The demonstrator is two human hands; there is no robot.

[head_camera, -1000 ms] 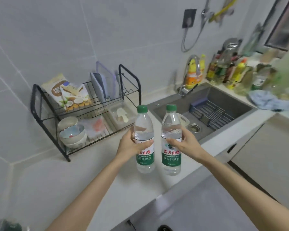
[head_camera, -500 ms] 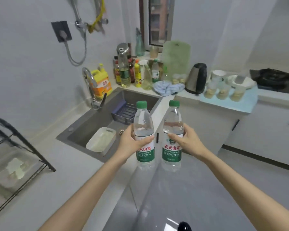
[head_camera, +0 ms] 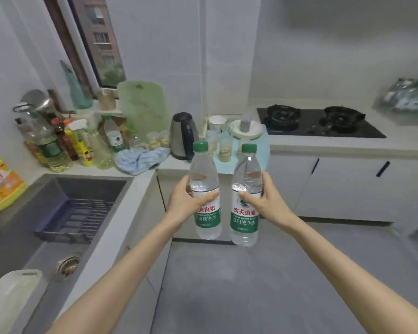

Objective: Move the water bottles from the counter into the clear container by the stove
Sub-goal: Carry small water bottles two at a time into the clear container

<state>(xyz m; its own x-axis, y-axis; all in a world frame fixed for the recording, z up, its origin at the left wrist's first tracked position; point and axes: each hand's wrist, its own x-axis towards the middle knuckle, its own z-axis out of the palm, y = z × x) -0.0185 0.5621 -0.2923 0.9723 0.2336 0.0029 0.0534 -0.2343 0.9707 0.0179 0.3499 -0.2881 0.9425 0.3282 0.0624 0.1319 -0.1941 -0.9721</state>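
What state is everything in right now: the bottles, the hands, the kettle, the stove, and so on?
Left bottle: capped, upright, gripped by the left hand, off the counter.
Right bottle: capped, upright, gripped by the right hand.
Kettle: lid shut, standing on the counter.
Stove: no flame showing, no pots on it.
Cupboard doors: shut.
Blue cloth: crumpled.
Clear container: blurred, contents hard to tell.
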